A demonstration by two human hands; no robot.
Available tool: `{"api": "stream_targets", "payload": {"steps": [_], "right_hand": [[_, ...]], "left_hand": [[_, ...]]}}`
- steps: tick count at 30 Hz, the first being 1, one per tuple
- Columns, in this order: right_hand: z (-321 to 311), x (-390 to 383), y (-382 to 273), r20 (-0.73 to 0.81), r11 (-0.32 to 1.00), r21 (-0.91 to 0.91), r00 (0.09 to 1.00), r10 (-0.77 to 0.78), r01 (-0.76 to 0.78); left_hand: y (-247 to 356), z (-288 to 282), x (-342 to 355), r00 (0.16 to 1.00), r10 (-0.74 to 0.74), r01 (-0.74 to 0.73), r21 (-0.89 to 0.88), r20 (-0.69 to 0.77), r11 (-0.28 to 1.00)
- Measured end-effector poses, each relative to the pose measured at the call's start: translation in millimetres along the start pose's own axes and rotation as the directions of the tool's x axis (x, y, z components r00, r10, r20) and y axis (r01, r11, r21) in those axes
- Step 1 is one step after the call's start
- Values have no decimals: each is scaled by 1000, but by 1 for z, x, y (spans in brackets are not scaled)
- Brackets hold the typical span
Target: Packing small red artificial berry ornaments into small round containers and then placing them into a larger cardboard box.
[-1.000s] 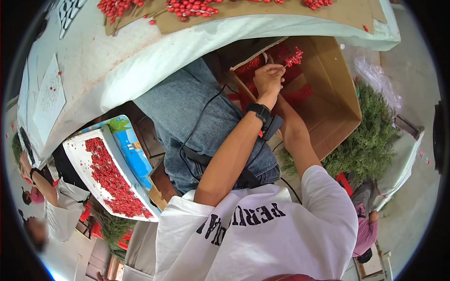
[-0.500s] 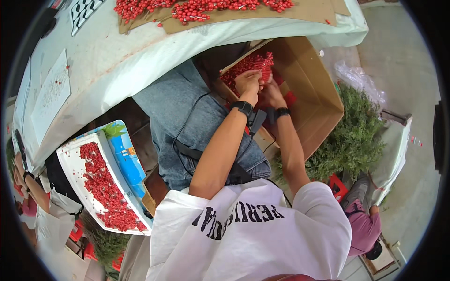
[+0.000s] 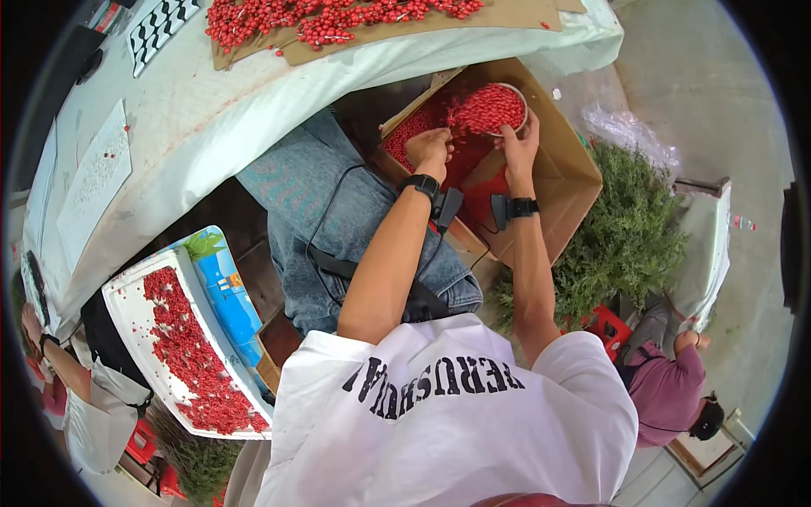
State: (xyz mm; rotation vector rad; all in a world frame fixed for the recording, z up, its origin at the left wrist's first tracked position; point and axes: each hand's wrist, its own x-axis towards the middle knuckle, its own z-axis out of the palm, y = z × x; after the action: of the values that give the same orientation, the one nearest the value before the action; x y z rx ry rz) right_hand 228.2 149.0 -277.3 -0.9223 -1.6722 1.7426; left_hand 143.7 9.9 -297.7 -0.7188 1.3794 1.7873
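My right hand (image 3: 519,148) is shut on a round, pale-rimmed container (image 3: 521,104) heaped with red berries (image 3: 488,108), held tilted inside an open cardboard box (image 3: 564,148). My left hand (image 3: 429,150) is closed just left of it, over the box's left side; what its curled fingers hold, if anything, is hidden. Loose red berries (image 3: 405,138) and a red layer lie in the box. Black bands with small devices and cables sit on both my wrists, over my jeans-covered legs.
A white-covered table (image 3: 169,144) holds cardboard sheets with berry bunches (image 3: 338,25). At left sits a white tray (image 3: 118,304) of red berries on a blue box. Greenery (image 3: 625,228) stands right of the box. Co-workers (image 3: 663,389) (image 3: 80,397) are at both sides.
The berry sprig seen by my left hand earlier no longer shows there. My hands have drawn apart, and the container in my right hand has come up and right into clear view.
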Motion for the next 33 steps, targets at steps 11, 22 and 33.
{"api": "stream_targets", "payload": {"steps": [11, 22, 33], "right_hand": [[16, -2, -25, -34, 975, -193, 992, -123, 115], [28, -9, -22, -50, 862, -327, 904, -426, 388], [20, 13, 11, -115, 968, -178, 973, -201, 179]], "left_hand": [[1, 0, -2, 998, 43, -41, 38, -44, 998], [-5, 0, 4, 990, 45, -41, 36, -133, 999], [-5, -12, 8, 989, 4, -13, -57, -149, 998]]}}
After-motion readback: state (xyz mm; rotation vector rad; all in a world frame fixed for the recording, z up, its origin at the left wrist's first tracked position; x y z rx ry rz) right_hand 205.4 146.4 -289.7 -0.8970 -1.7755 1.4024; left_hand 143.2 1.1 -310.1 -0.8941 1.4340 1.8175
